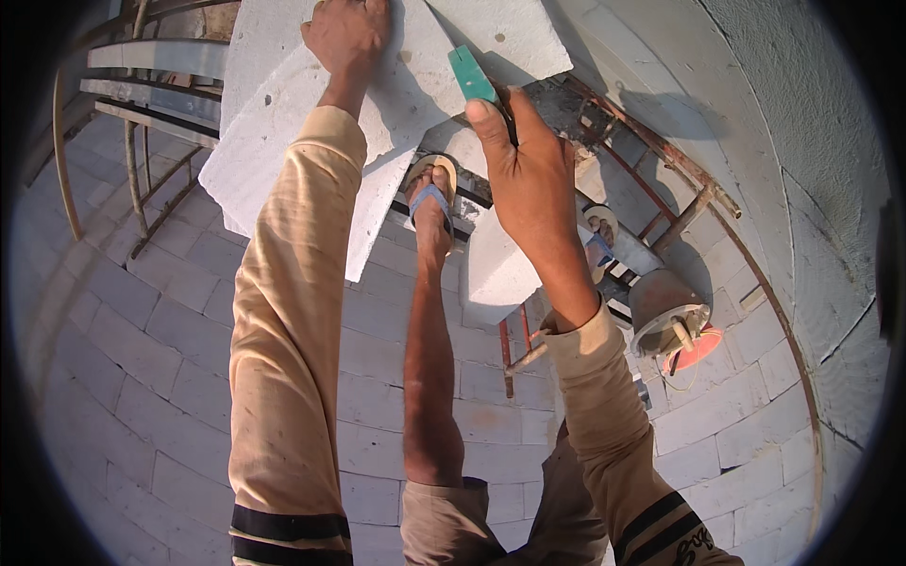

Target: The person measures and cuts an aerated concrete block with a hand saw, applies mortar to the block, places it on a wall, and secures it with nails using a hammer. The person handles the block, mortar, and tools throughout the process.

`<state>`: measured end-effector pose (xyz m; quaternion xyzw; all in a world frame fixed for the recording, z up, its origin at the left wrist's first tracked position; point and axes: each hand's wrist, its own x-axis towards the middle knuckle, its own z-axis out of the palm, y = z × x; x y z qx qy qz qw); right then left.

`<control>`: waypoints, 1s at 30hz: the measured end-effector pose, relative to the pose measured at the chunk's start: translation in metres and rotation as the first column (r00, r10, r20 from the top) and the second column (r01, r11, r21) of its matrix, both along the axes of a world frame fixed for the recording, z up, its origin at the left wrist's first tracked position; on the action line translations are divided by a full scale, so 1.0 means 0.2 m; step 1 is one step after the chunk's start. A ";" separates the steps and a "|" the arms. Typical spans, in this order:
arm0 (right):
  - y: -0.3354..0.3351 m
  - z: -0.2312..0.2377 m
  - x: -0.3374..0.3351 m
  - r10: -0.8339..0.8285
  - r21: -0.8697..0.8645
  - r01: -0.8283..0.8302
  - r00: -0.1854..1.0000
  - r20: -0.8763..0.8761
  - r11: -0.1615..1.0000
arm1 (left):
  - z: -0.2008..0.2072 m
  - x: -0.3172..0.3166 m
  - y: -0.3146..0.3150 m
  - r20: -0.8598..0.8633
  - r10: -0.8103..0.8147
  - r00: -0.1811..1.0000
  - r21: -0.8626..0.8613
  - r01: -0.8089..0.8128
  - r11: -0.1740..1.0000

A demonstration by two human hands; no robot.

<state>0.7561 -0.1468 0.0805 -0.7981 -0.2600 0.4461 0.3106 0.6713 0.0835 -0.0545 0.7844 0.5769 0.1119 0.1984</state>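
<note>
My left hand (pixel 349 38) rests at the top of the view on a large white block (pixel 293 156) with a pitted face. Its fingers look curled, and the tips run out of view, so what they grip is hidden. Right of it, my right hand (pixel 528 170) pinches a flat green tool (pixel 471 75) with a dark lower part, thumb along its near side. The tool's upper end lies over a second white slab (pixel 514 42). A smaller white block (pixel 500 264) sits below my right wrist, partly hidden by it.
My sandalled feet (pixel 432 193) stand on a scaffold of dark rails and rusty pipes (pixel 651 156). A bucket (pixel 665 307) with a handle inside hangs at right beside a red round thing (pixel 696 349). Metal planks (pixel 156 61) lie at far left, a grey wall (pixel 802 123) at right.
</note>
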 end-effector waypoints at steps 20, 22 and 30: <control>-0.72 0.57 -0.08 -0.072 0.034 0.071 0.997 0.023 0.997 | -0.02 -0.01 0.00 -0.071 0.048 0.996 -0.040 -0.051 0.998; -0.81 0.68 -0.11 -0.046 -0.034 0.045 0.999 -0.004 0.998 | -0.03 -0.02 0.01 -0.128 -0.076 0.989 -0.049 0.070 0.996; -0.18 0.02 0.02 -0.023 -0.024 0.020 0.993 -0.118 1.000 | -0.01 0.00 0.01 -0.078 -0.005 0.997 0.018 0.007 1.000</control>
